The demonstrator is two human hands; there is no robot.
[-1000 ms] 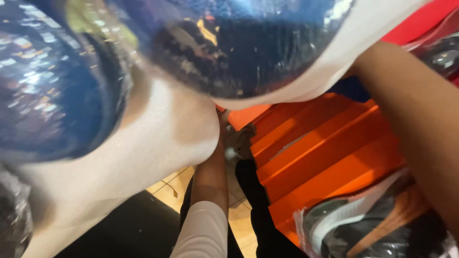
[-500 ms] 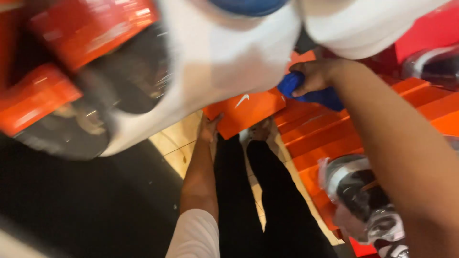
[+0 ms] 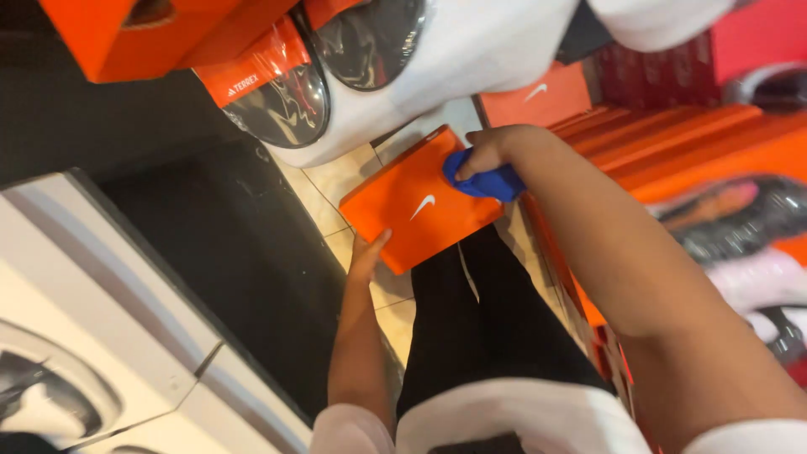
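The orange box (image 3: 416,206) is smooth matt cardboard with a flat, even surface. The blue cloth (image 3: 483,181) under the right hand (image 3: 487,150) is soft, matt fabric, bunched into folds. The left hand (image 3: 366,252) touches the box's lower edge. The floor (image 3: 336,181) is pale glazed tile with a slight sheen and dark grout lines. The shrink-wrapped shoes (image 3: 277,105) sit under glossy, wrinkled plastic film with bright reflections. The stacked boxes (image 3: 672,151) are matt orange cardboard.
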